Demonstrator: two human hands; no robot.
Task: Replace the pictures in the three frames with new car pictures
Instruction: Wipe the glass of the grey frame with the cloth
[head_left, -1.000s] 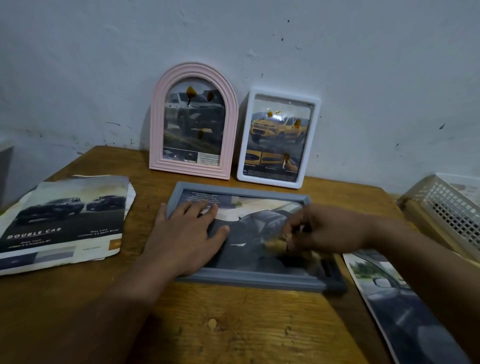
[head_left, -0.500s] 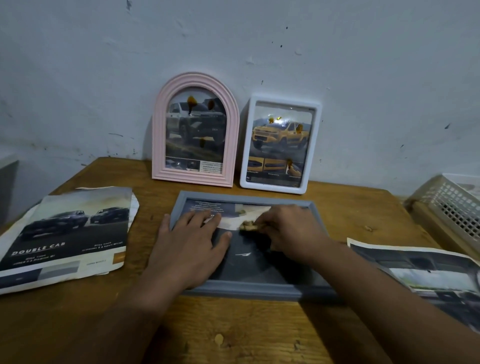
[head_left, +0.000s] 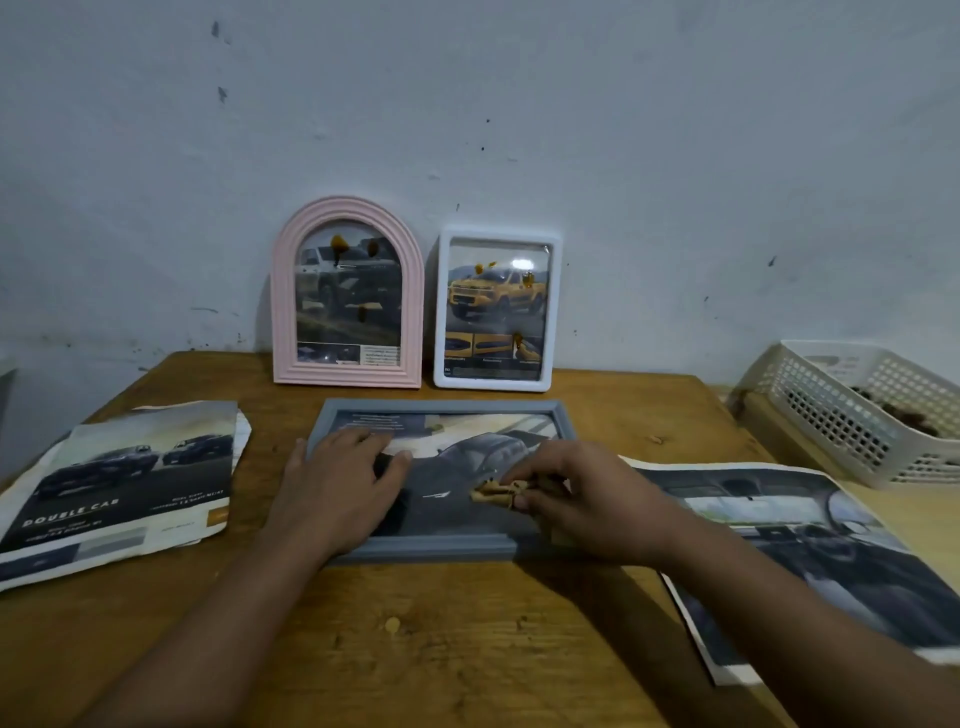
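Note:
A grey frame (head_left: 447, 406) lies flat on the wooden table (head_left: 415, 649) with a dark car picture (head_left: 467, 457) in it. My left hand (head_left: 337, 488) presses flat on the picture's left part. My right hand (head_left: 587, 499) pinches a small tan crumpled wad (head_left: 496, 491) over the picture's right half. A pink arched frame (head_left: 347, 293) and a white frame (head_left: 497, 307) lean upright against the wall, each holding a car picture with brown spots on it.
A loose car page (head_left: 119, 483) reading "DOUBLE CAB" lies at the left. Another car page (head_left: 810, 551) lies at the right, partly under my right forearm. A white perforated basket (head_left: 852, 405) stands at the far right on the table's edge.
My right hand has carried the tan wad from the picture's upper middle back toward the lower right. The left hand has stayed pressed on the picture. The camera has tilted up.

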